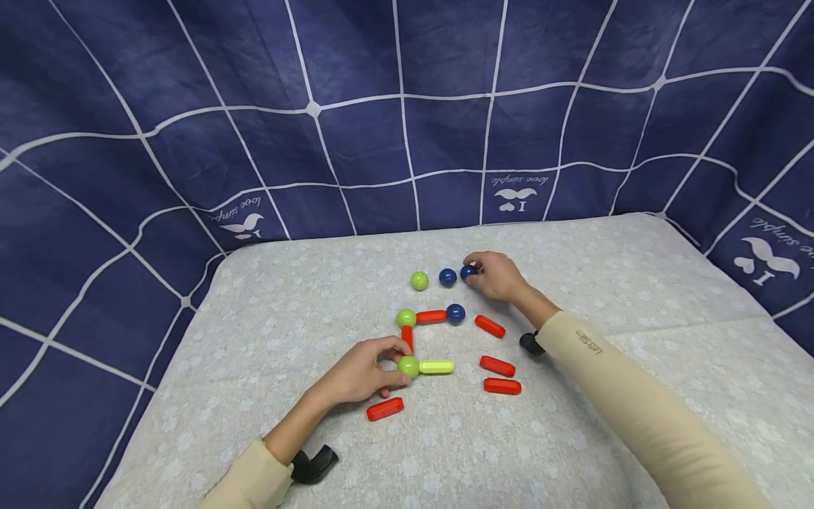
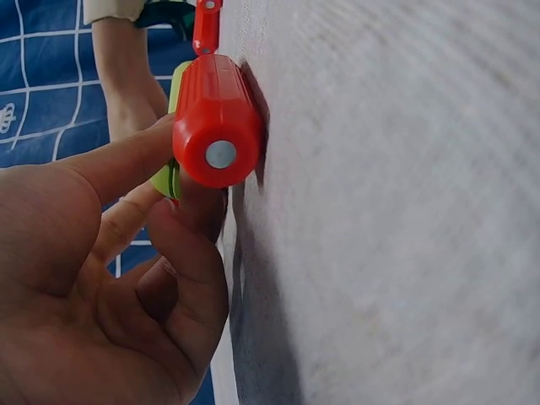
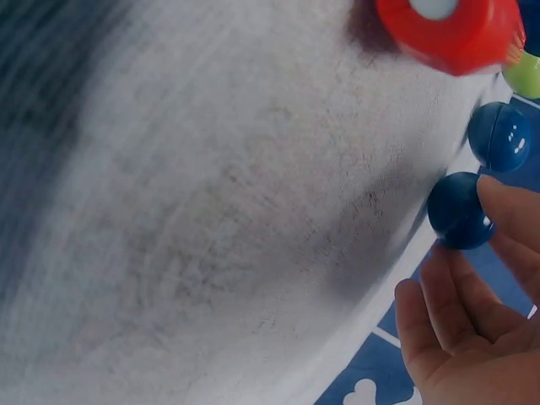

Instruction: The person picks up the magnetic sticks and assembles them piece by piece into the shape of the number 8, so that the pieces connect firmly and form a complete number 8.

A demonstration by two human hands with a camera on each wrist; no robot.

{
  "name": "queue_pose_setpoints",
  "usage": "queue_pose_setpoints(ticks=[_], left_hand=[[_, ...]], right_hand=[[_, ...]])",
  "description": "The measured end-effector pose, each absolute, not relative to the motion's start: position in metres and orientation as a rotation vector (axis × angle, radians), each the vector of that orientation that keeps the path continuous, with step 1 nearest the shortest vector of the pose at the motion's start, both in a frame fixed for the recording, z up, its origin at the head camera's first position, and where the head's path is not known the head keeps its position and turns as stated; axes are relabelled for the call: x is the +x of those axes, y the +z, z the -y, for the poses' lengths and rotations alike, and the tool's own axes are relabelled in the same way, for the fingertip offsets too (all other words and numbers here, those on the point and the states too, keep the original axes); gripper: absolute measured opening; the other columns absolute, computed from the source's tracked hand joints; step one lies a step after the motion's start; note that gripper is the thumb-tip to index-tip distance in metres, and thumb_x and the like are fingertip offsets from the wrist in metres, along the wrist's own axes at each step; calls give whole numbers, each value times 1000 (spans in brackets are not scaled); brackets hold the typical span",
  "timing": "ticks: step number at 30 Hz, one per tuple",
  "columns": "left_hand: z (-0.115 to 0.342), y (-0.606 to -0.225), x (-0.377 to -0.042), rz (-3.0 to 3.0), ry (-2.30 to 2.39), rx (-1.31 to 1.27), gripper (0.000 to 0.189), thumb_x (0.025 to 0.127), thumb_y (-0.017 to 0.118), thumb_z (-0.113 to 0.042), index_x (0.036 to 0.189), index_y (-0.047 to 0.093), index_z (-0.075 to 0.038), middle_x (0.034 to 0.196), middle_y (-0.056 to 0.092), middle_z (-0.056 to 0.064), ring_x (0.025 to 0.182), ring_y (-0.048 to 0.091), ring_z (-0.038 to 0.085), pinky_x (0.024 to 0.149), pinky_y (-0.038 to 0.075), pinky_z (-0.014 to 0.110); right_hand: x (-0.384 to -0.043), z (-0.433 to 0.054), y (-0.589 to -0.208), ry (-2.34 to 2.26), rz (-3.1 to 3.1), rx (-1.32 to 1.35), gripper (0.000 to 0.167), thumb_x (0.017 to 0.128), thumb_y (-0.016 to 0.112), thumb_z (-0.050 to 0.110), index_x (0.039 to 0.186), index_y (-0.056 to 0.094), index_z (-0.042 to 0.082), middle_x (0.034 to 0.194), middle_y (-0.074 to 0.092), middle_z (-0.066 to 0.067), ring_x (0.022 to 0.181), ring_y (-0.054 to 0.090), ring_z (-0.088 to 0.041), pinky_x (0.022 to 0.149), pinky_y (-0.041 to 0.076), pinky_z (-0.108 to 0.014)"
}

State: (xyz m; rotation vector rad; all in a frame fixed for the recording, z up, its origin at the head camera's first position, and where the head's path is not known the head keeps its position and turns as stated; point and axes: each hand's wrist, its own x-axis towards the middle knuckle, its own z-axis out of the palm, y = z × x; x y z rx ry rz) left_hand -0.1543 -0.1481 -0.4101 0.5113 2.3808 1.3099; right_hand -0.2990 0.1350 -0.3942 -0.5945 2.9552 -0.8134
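Observation:
My left hand (image 1: 369,371) grips a green ball (image 1: 409,366) between thumb and fingers. From that ball a yellow-green rod (image 1: 437,367) points right, and a red rod (image 1: 407,338) runs up to a second green ball (image 1: 406,318). Another red rod (image 1: 431,317) links the second ball to a blue ball (image 1: 455,314). Farther back, my right hand (image 1: 499,276) pinches a loose blue ball (image 1: 468,273) at the table surface; in the right wrist view, thumb and fingertips meet this blue ball (image 3: 460,211). In the left wrist view, a red rod (image 2: 218,126) partly hides the gripped ball.
A loose blue ball (image 1: 448,278) and a loose green ball (image 1: 419,281) lie left of my right hand. Loose red rods (image 1: 497,365) lie to the right, and one red rod (image 1: 385,408) sits below my left hand. A blue checked curtain (image 1: 381,141) hangs behind the cloth-covered table (image 1: 286,297).

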Motion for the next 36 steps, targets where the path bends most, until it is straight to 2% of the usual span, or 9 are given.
queue_pose_setpoints(ticks=[11, 21, 36], left_hand=[[147, -410, -154, -2375, 1318, 505, 29, 85, 79, -13, 110, 64, -14, 100, 62, 6, 53, 59, 17, 54, 51, 30], [148, -410, -155, -2366, 1324, 497, 30, 85, 79, -14, 110, 64, -14, 101, 62, 6, 54, 60, 18, 55, 51, 30], [148, -410, -154, -2358, 1335, 497, 30, 85, 79, -15, 111, 63, -14, 101, 62, 5, 54, 60, 18, 55, 51, 29]], right_hand=[[-298, -137, -397, -852, -2956, -580, 33, 91, 67, 6, 123, 64, -2, 112, 64, -24, 101, 61, -37, 89, 46, -51], [-288, -144, -397, -956, -2972, -624, 30, 91, 71, 11, 118, 67, 0, 103, 68, -18, 92, 62, -31, 81, 48, -46], [-215, -155, -385, -1160, -2775, -834, 25, 87, 77, 13, 110, 70, 7, 92, 67, -1, 79, 59, -15, 69, 49, -33]])
